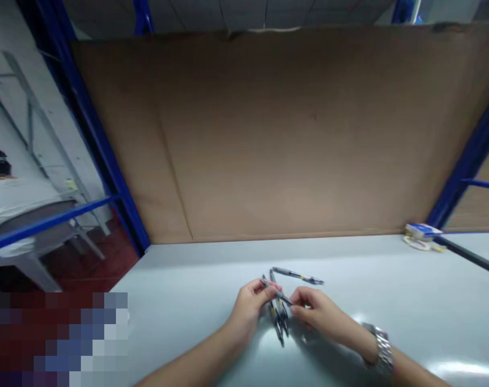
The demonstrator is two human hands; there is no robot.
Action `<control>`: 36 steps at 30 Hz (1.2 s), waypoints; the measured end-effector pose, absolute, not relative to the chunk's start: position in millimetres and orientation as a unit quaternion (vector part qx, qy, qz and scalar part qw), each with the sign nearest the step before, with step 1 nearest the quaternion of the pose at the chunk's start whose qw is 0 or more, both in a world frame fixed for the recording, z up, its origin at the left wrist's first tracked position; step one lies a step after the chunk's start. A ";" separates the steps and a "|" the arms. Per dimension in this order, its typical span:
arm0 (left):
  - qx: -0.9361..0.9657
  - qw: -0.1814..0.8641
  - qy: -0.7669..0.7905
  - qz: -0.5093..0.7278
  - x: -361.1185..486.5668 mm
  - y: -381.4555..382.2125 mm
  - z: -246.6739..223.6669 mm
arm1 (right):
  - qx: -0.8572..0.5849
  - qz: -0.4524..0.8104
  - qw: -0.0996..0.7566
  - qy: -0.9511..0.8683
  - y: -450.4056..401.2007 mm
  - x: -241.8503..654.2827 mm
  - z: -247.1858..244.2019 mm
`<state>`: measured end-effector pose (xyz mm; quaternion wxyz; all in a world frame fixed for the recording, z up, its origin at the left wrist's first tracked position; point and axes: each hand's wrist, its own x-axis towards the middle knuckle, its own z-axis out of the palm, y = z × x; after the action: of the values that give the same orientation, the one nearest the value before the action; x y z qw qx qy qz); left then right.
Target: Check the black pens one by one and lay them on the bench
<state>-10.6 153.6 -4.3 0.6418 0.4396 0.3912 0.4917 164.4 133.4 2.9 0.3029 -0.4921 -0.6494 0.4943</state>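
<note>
Between my two hands a dark pen is held at a slant above the table. My left hand pinches its upper left part, fingers closed. At the lower right end, the thumb and fingers of my right hand close on it. Below my hands several more pens lie close together, partly hidden by my left hand and the held pen. A single pen rests on the table just beyond my hands. Something reddish shows by my left fingertips; I cannot make it out.
The pale table ends at a brown board between blue posts. A small blue and white box stands at the back right corner. A person in white sits at the far left. My right wrist wears a metal watch.
</note>
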 end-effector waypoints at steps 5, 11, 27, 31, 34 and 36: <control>0.450 0.631 0.372 0.511 -9.9 152.7 0.3 | -0.469 0.517 0.299 -0.651 128.6 161.5 0.5; 0.463 0.625 0.374 0.504 -11.0 154.9 0.7 | -0.464 0.474 0.274 -0.697 124.4 161.4 11.5; 0.476 0.608 0.377 0.512 -9.6 152.7 2.2 | -0.481 0.499 0.310 -0.651 125.8 158.6 7.7; 0.447 0.654 0.347 0.502 -10.0 153.7 -0.6 | -0.469 0.500 0.320 -0.653 128.7 159.0 2.0; 0.462 0.623 0.374 0.509 -9.9 155.0 -0.8 | -0.459 0.456 0.328 -0.689 129.1 159.5 5.1; 0.475 0.595 0.388 0.520 -9.5 155.4 -0.9 | -0.473 0.428 0.320 -0.700 128.3 159.5 8.5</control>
<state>-9.5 155.4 -0.9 0.5949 0.4751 0.3879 0.5195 159.5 128.3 8.5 0.3195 -0.4733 -0.7002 0.4285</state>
